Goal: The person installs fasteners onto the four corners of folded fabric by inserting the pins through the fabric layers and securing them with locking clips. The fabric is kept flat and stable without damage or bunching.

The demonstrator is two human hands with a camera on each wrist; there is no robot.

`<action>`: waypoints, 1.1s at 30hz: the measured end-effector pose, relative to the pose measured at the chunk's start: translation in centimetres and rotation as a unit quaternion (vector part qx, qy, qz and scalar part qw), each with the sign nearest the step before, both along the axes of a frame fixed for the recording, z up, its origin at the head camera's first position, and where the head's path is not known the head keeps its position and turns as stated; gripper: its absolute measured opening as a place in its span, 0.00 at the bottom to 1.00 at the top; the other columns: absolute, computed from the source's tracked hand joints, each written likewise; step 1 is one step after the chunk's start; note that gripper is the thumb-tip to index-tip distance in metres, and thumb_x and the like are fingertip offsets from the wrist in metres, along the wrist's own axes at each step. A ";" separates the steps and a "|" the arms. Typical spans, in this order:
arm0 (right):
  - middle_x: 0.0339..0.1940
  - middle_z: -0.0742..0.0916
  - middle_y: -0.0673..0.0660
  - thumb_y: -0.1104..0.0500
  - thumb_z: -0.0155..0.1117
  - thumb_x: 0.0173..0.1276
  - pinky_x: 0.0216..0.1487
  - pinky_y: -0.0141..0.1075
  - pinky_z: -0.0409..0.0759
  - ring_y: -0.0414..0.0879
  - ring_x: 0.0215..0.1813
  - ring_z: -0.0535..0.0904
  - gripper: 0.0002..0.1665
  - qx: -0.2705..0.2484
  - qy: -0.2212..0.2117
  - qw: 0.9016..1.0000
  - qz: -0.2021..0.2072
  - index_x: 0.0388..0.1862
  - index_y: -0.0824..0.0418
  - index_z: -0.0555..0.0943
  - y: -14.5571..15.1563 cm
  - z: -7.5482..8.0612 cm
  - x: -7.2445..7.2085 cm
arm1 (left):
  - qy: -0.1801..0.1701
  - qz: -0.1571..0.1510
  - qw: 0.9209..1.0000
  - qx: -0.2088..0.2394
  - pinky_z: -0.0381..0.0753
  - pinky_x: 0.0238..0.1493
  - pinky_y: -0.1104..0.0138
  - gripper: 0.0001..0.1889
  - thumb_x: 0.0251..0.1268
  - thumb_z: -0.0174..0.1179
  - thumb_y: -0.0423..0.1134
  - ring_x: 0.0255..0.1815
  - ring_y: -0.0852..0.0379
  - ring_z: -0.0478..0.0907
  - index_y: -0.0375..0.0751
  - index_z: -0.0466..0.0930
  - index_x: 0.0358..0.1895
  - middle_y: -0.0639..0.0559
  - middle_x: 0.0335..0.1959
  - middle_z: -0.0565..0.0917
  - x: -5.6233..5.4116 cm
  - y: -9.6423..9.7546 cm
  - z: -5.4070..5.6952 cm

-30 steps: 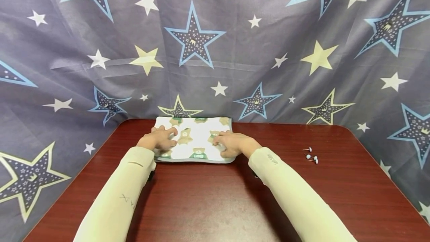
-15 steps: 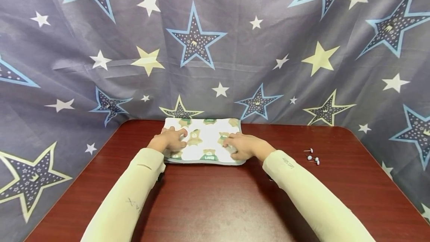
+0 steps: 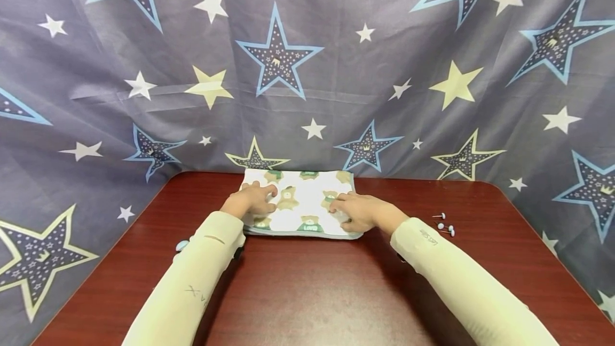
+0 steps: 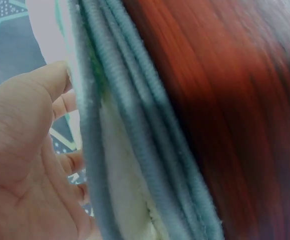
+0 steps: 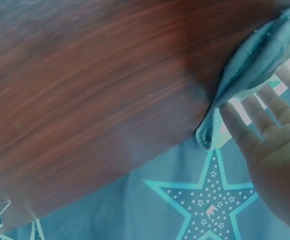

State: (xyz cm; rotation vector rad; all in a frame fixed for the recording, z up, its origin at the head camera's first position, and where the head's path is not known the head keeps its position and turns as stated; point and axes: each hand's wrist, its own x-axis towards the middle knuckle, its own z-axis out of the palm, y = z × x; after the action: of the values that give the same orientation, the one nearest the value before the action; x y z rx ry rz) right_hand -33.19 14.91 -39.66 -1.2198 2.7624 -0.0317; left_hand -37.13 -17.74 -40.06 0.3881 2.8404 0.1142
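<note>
A folded bear-print blanket (image 3: pixel 305 196), white with grey-blue edging, lies near the far edge of the table. My left hand (image 3: pixel 252 199) rests on its left side, thumb and fingers spread and slightly bent on the upper face. On the right side, my right hand (image 3: pixel 360 211) touches the top with its fingertips. In the left wrist view the stacked edges of the blanket (image 4: pixel 135 107) show beside my left palm (image 4: pixel 25 175). The right wrist view has the blanket's folded corner (image 5: pixel 249 65) next to the fairly straight fingers of my right hand (image 5: pixel 274 145).
Several pins with pale round heads (image 3: pixel 450 230) lie on the red-brown table (image 3: pixel 307 292) to the right. Another pale round head (image 3: pixel 181 245) shows beside my left sleeve. A grey star-patterned curtain (image 3: pixel 307 122) hangs behind and at both sides.
Both hands have moved to the right, and the blanket has slid along the table with them. A pale round head has come into sight beside my left sleeve.
</note>
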 end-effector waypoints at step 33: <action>0.58 0.79 0.55 0.56 0.67 0.68 0.57 0.47 0.78 0.52 0.59 0.76 0.24 -0.036 0.041 0.998 0.041 0.62 0.56 0.77 5.7 -1.0 3.3 | 0.005 -0.026 1.000 -0.008 0.74 0.47 0.30 0.21 0.71 0.56 0.58 0.64 0.31 0.64 0.62 0.71 0.63 0.35 0.63 0.68 2.6 4.9 -0.6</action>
State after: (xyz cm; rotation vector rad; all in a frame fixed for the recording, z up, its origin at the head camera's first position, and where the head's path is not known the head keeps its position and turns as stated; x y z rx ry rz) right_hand -29.92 20.60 -40.61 -1.3823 2.8003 -0.0744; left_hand -34.53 -12.84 -40.62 0.4602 2.8362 0.0802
